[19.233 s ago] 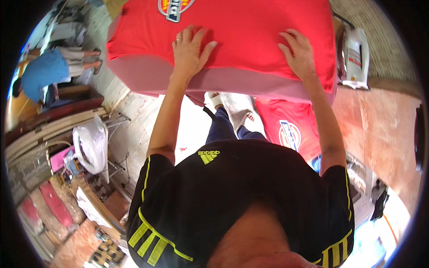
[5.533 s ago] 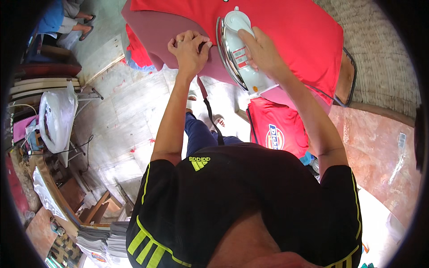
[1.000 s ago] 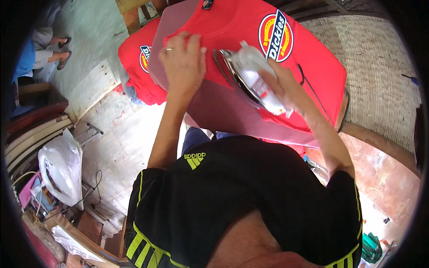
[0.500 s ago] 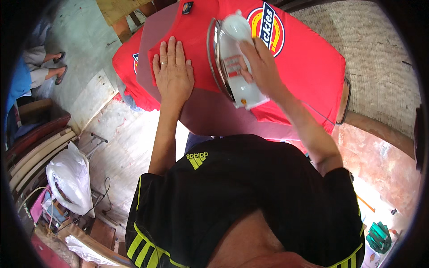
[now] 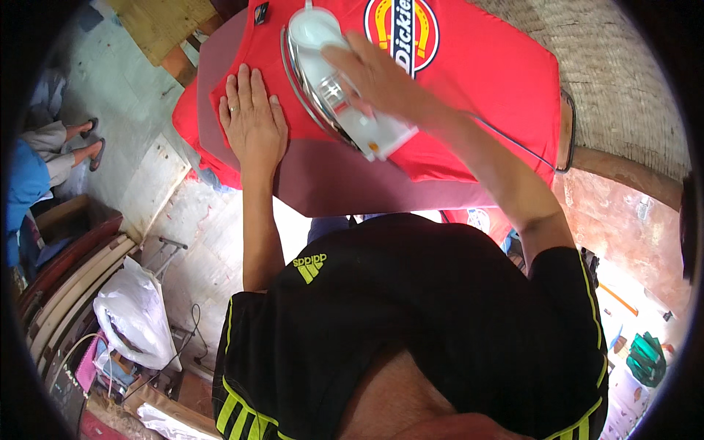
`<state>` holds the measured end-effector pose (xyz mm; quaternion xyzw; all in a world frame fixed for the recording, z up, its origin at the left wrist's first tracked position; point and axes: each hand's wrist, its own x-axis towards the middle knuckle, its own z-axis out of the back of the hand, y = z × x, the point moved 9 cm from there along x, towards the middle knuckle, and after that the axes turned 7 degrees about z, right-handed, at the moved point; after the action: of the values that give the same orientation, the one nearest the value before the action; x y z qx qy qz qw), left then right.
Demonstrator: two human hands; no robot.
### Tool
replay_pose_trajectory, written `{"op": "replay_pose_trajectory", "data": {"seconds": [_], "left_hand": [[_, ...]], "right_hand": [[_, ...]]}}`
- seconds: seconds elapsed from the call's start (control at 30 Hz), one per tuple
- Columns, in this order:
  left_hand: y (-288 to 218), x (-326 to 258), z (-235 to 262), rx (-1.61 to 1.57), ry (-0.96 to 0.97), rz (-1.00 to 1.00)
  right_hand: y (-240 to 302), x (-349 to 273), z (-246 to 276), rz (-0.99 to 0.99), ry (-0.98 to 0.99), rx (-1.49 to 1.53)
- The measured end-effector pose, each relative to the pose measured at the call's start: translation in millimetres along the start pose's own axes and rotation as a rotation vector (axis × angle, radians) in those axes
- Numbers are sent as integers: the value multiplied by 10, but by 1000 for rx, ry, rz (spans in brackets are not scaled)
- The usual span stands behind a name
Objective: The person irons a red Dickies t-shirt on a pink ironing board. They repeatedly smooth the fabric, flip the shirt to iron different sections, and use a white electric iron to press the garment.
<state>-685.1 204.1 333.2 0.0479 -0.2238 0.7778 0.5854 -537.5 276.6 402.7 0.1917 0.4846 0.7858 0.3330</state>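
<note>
A red T-shirt point(image 5: 488, 95) with a round printed emblem lies spread over a padded maroon ironing board point(image 5: 315, 176). My right hand point(image 5: 374, 81) is wrapped around the handle of a white clothes iron point(image 5: 315, 33) with a shiny metal base rim. The iron stands on the shirt just left of the emblem, its narrow end pointing away from me. My left hand point(image 5: 253, 121) lies flat with fingers stretched, pressing the shirt's left edge. The iron's dark cord point(image 5: 513, 139) runs right across the shirt.
A black metal bracket point(image 5: 568, 132) sticks out at the board's right end. Boards point(image 5: 66, 286) and a white plastic bag point(image 5: 136, 315) stand at left. A person's legs in sandals point(image 5: 77, 147) show at far left. A green bundle point(image 5: 645, 359) lies lower right.
The iron in my right hand has moved left within the view and tilted more. My left hand, still flat, also sits further left as the whole view has shifted.
</note>
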Motion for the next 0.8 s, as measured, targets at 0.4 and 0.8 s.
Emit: {"op": "replay_pose_trajectory", "data": {"seconds": [0.4,0.8], "left_hand": [[-340,-26,118,57,-65,-25],[-2164,-644,-329,-120,160,-232]], "right_hand": [[-472,-2371,1357,-506,-167,235],[-1034,-1688,1723,-188,-528,428]]}}
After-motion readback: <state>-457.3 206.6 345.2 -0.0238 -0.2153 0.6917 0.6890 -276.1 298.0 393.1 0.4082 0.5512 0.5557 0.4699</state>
